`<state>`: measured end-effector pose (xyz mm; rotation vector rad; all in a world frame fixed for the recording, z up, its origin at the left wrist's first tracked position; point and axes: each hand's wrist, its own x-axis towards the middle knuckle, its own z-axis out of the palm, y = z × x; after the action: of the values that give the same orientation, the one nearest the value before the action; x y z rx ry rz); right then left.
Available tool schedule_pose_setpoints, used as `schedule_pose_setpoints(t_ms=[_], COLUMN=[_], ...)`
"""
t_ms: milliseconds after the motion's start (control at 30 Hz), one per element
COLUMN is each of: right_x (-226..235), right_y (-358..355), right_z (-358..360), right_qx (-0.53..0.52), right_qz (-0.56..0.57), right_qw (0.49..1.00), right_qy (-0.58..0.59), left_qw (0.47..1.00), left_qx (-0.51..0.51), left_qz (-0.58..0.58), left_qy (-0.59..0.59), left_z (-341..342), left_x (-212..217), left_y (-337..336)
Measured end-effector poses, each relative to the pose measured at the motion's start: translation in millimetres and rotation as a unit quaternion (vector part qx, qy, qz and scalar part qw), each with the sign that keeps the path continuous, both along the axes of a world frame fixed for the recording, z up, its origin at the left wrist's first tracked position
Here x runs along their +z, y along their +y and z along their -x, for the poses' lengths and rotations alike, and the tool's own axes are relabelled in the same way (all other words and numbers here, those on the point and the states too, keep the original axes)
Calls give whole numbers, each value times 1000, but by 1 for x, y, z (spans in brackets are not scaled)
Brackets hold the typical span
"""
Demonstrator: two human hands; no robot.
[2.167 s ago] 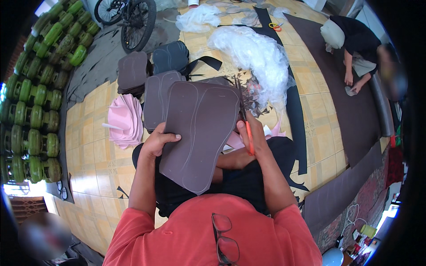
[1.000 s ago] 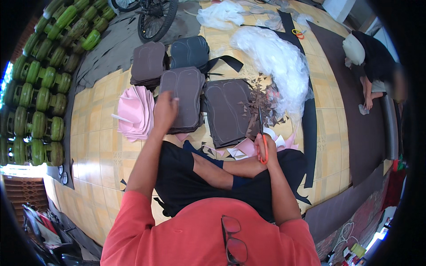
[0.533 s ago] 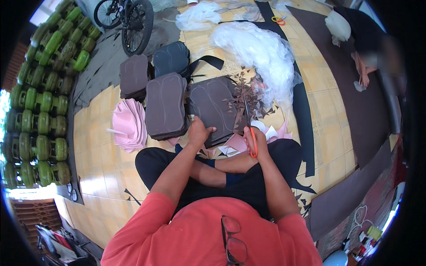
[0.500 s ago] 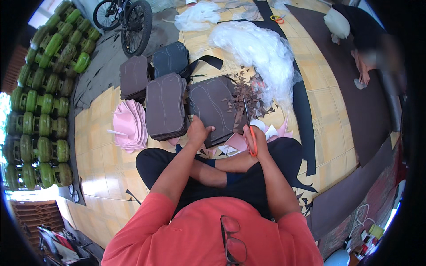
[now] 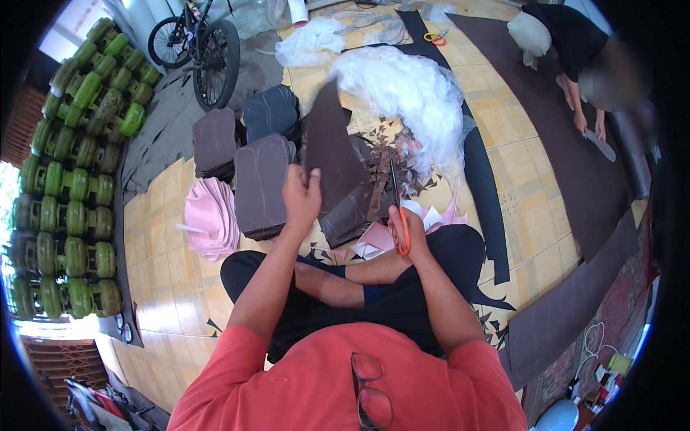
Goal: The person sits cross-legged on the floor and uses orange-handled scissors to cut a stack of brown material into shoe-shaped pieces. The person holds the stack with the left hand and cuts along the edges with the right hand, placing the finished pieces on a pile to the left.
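Fingers [image 5: 310, 181] of left hand [image 5: 300, 200] pinching edge of dark brown sheet [image 5: 332, 154], lifting it upright over cut brown stacks [image 5: 260, 188] on tiled floor [image 5: 162, 237]. Right hand [image 5: 404, 228] gripping orange-handled scissors [image 5: 397, 208], fingers closed through handles, blades pointing up beside sheet. Brown offcuts [image 5: 384, 169] lying just behind scissors.

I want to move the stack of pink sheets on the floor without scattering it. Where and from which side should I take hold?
Probably grip the stack of pink sheets at its near rounded end, coming from the bare yellow tiled floor on the person's side. The brown cut-out stack crowds its right edge, and the sheets fan out unevenly, so pinch through the full thickness.
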<state>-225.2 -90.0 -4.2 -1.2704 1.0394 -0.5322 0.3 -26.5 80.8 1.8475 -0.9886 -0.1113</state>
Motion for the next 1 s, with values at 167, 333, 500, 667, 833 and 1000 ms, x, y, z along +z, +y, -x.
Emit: schedule_pose_setpoints(t_ms=[167, 333, 500, 667, 833, 1000], right_x=[-32, -4, 65, 67, 75, 82], right_y=[6, 26, 36, 31, 31, 31], right_z=[0, -19, -38, -46, -49, -38], right_qx=[-38, -39, 13, 24, 19, 73], right_qz=[138, 214, 246, 304, 300, 263], right_qw=[989, 975, 969, 952, 953, 962], right_qy=[43, 35, 2, 15, -40, -26], left_qw=[868, 838, 827, 829, 829, 836], left_qx=[-73, -85, -104, -110, -115, -93], left_qz=[196, 182, 203, 191, 193, 200], left_qy=[450, 507, 514, 514, 513, 503], left_z=[8, 8, 8, 6, 4, -8], left_x=[25, 24, 28, 31, 28, 35], left_y=[37, 71, 84, 90, 94, 96])
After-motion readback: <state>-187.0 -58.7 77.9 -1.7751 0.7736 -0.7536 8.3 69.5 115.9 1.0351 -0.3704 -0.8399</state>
